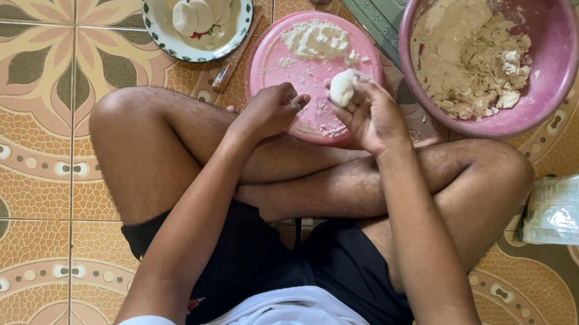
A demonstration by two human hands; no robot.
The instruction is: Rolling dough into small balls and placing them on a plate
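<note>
One pale, smooth dough ball [343,87] is gripped by the right hand [374,115]; the left hand [272,108] is loosely curled, empty, over a pink plate [279,72].

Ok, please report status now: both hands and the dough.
Right hand holds dough piece. Left hand empty, loosely curled, over pink board. Nothing in the way.

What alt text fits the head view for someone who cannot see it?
A person sitting cross-legged on a patterned tile floor holds a dough ball in the right hand; the left hand is curled beside it, over a floured pink plate. A pink bowl holds dough.
</note>
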